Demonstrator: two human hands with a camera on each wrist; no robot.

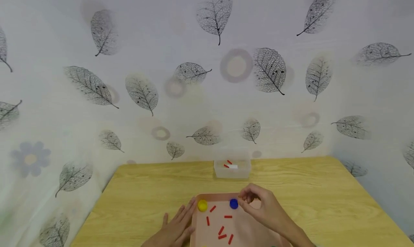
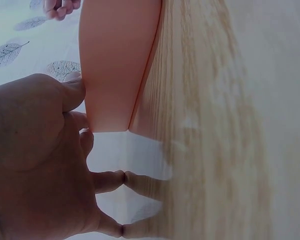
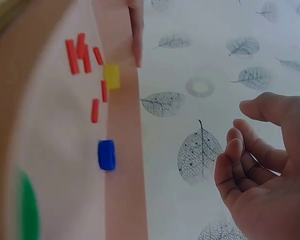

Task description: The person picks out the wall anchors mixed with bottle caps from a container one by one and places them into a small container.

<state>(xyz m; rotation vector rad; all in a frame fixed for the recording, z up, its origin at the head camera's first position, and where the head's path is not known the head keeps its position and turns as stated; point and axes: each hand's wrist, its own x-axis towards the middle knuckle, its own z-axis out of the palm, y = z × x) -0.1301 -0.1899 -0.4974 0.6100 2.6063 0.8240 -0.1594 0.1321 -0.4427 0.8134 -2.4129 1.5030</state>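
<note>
A pink tray [image 1: 215, 195] lies on the table with several short red sticks [image 1: 228, 217] spread over its floor. Inside its far edge sit a round yellow piece [image 1: 202, 205] and a round blue piece [image 1: 234, 204]. My left hand [image 1: 177, 227] rests along the tray's left edge, fingers spread; the left wrist view shows them beside the tray's outer wall [image 2: 117, 65]. Over the tray's far right part, close to the blue piece, hovers my right hand [image 1: 262, 207]. Its fingers [image 3: 230, 170] curl loosely, the thumb stands apart, and nothing is between them.
Behind the tray stands a translucent box [image 1: 232, 173] holding a few red sticks and a white piece. A green piece [image 3: 29, 210] shows at the tray's near side. The wood-look table [image 1: 145, 189] meets a leaf-patterned covering [image 1: 194, 107] at the back.
</note>
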